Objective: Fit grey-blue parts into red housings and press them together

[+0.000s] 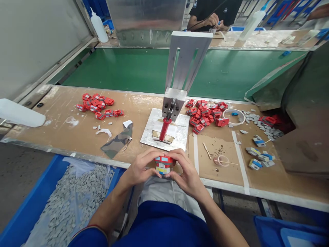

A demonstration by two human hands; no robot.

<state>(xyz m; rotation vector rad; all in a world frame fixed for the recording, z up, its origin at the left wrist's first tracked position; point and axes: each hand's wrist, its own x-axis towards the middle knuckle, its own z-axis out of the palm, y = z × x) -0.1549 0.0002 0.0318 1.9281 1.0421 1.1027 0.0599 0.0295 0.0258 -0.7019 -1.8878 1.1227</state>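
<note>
My left hand (pixel 143 166) and my right hand (pixel 185 170) are both closed on a toy robot body (pixel 163 164), one at each side, just in front of the table's near edge. Its upper part is red with light blue windows; grey, yellow and blue show on the lower part. Fingertips cover its sides. Right beyond my hands stands a hand press (pixel 177 99) with a red handle (pixel 165 129), on a white base plate (pixel 149 132). To its right lies a heap of red toy parts (pixel 205 115); a smaller group of red toy parts (pixel 96 105) lies to the left.
A camouflage cloth (pixel 117 142) lies left of the press. At right are a tape roll (pixel 243 118), small grey pieces (pixel 264 127), grey-blue parts (pixel 257 164) and a small cup (pixel 221 161). A blue bin (pixel 33 202) holds grey pieces. Beyond the green conveyor (pixel 123 68) a person (pixel 213 17) works.
</note>
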